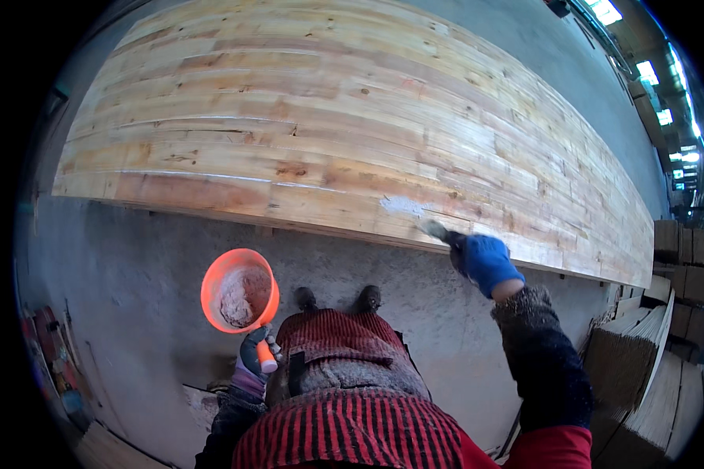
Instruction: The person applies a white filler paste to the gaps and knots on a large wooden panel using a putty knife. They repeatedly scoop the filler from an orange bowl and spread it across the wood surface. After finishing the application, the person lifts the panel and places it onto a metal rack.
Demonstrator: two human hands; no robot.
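- Nearest, the left hand, in a grey glove, has its fingers wrapped round the handle of an orange pot.
- Just beyond that hand, the pot holds lumpy, pinkish paste; a steady, level grip should stop it spilling, and small loads would probably spread more cleanly than big ones.
- Farther out, the right hand, in a blue glove, is curled firmly about a scraper, with no gap visible in its grasp. Whether the blade touches the wood, I cannot tell.
- Ahead and left of the right hand, a pale patch lies smeared near the close edge of the wooden panel. A low blade angle and even pressure, drawn along the grain, should leave it thin and flush.
- Beyond both hands, the panel stretches away, with knots and a pale seam ahead of the left hand; lighter strokes near the edge would likely prevent drips.
- Off to the right hand's right stand stacked boards.
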